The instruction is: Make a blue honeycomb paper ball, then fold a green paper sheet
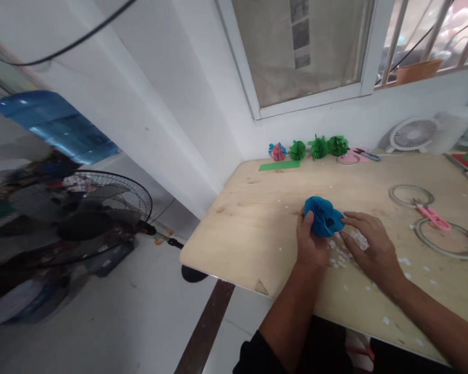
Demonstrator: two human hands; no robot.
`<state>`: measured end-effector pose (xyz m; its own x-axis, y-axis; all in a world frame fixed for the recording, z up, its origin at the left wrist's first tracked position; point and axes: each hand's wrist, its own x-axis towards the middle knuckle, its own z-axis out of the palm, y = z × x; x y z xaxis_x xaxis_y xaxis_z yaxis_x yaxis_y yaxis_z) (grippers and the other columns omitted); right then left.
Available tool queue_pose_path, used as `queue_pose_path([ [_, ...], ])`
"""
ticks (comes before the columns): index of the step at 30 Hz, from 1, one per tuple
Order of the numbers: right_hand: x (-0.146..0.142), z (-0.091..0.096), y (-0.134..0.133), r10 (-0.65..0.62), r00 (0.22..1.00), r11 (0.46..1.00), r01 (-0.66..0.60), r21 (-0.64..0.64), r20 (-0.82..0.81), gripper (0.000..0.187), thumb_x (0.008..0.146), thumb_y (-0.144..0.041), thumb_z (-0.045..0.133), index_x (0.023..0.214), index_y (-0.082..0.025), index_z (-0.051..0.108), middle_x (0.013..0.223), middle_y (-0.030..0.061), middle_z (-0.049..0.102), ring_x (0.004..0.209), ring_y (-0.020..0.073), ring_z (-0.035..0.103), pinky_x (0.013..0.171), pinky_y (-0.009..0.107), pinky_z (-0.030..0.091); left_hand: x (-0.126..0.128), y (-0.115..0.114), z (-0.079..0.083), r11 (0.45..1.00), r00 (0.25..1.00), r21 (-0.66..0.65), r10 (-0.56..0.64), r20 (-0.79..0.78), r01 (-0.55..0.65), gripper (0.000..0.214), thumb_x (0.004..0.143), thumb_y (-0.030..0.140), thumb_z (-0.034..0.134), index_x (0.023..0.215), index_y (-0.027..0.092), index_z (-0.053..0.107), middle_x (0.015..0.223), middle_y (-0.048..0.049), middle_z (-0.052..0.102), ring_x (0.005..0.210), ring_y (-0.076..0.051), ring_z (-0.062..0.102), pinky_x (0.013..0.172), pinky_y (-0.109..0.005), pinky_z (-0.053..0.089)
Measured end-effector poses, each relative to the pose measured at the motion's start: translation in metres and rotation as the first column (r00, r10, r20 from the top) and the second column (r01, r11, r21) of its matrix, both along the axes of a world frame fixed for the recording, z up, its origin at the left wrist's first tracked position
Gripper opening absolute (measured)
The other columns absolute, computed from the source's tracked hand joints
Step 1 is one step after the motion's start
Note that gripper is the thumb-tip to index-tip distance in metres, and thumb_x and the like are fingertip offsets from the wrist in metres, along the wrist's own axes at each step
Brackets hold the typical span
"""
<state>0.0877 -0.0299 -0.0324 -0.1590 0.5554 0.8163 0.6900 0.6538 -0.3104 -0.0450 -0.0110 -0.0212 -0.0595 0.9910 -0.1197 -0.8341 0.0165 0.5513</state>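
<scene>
A blue paper flower with ruffled petals is held above the wooden table. My left hand is closed around its left side and underside, thumb on the near face. At the flower's right edge, the fingertips of my right hand touch a petal, index finger above and thumb lower. Small white paper scraps lie scattered on the table below and between the hands. The underside of the flower is hidden by my left hand.
Along the wall sit a pink-and-blue paper flower, three green ones and a green strip. To the right are pink-handled scissors, wire rings and a small white fan. A black floor fan stands left.
</scene>
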Motion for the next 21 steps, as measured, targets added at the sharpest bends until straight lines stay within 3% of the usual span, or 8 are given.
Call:
queue_pose_path([
  [15, -0.0021, 0.0020, -0.0019, 0.001, 1.000, 1.000, -0.001, 0.015, -0.025, 0.024, 0.092, -0.020, 0.061, 0.115, -0.019, 0.063, 0.112, 0.0144, 0.068, 0.107, 0.0301, 0.064, 0.092, 0.050, 0.052, 0.0009, 0.0028, -0.0027, 0.999, 0.999, 0.038, 0.026, -0.026, -0.025, 0.044, 0.073, 0.047, 0.078, 0.108, 0.023, 0.065, 0.107, -0.0074, 0.070, 0.103, -0.024, 0.067, 0.095, -0.040, 0.050],
  [21, -0.0005, -0.0013, 0.0001, 0.012, 0.999, 0.997, -0.015, -0.069, -0.042, 0.017, 0.092, -0.026, 0.059, 0.108, -0.023, 0.066, 0.113, 0.0124, 0.069, 0.108, 0.0304, 0.064, 0.093, 0.052, 0.051, 0.0022, 0.0025, -0.0028, 0.998, 0.998, 0.018, 0.054, -0.023, -0.054, 0.047, 0.069, 0.047, 0.081, 0.106, 0.023, 0.065, 0.104, -0.0065, 0.070, 0.101, -0.024, 0.067, 0.093, -0.040, 0.050],
])
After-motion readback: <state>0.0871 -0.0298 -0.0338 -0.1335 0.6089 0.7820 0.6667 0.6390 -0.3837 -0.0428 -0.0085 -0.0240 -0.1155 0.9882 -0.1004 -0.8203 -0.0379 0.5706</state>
